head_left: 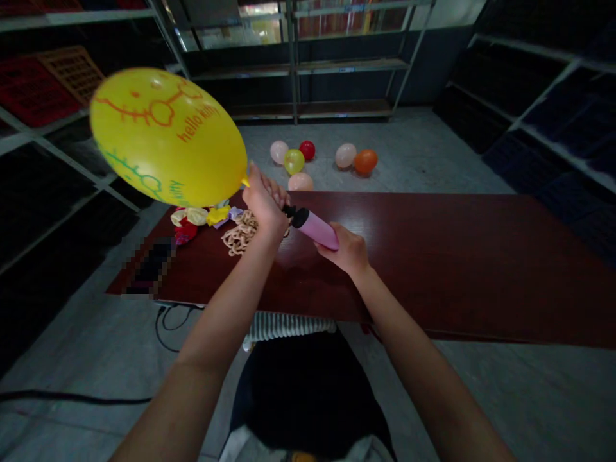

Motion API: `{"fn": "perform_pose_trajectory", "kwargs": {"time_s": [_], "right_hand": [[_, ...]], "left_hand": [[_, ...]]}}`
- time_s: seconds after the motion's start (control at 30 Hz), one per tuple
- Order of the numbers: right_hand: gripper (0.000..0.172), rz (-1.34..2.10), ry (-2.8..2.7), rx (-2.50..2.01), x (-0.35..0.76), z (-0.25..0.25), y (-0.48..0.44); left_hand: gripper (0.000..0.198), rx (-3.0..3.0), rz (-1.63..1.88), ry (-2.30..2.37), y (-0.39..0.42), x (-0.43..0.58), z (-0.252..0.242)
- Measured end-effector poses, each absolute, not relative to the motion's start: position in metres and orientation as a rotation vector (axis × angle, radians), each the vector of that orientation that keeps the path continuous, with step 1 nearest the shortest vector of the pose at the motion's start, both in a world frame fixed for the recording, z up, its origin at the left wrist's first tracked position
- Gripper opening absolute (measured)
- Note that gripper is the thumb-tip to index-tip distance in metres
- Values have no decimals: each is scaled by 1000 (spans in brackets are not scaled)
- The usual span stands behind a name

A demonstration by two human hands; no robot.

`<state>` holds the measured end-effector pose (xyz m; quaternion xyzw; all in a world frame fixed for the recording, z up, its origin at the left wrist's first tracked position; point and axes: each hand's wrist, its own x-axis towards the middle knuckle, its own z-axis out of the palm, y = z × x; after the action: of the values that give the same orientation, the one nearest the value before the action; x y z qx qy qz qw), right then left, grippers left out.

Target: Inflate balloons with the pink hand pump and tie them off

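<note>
A large inflated yellow balloon [168,138] with red and green cat drawings and "hello kitty" lettering fills the upper left. My left hand [264,199] is closed around its neck, near the dark end of the pump. A pink balloon pump [315,228] with a black collar slants across the space between my hands. Its lower right end sits in my closed right hand [346,247]. Below the left hand, a heap of beige string or limp long balloons [239,234] lies on the table. Beside it are uninflated balloons [195,217] in red, cream, yellow and purple.
The dark red table [433,263] spans the view. A blurred dark flat object [151,266] lies at its left end. Several inflated balloons [294,162] rest on the floor beyond. Metal shelves [337,67] line the back and sides. Cables [72,399] lie at lower left.
</note>
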<state>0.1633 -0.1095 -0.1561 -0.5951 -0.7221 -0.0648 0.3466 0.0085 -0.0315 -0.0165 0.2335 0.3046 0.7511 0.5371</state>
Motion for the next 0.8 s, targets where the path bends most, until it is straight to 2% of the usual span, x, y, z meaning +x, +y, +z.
{"fn": "perform_pose_trajectory", "kwargs": {"time_s": [0.17,0.43,0.8], "right_hand": [[49,-218,-1895,-1546,162,-155,-108],[44,-347,-1995,-1464,153,-151,-111],[43,-395,-2077,-1439,153,-151,-114]], "left_hand": [[47,512,1721,706,-24,14,-45],[50,353,1709,706,-23,-24,-59],[44,261,1788,765,-16,-90,-27]]}}
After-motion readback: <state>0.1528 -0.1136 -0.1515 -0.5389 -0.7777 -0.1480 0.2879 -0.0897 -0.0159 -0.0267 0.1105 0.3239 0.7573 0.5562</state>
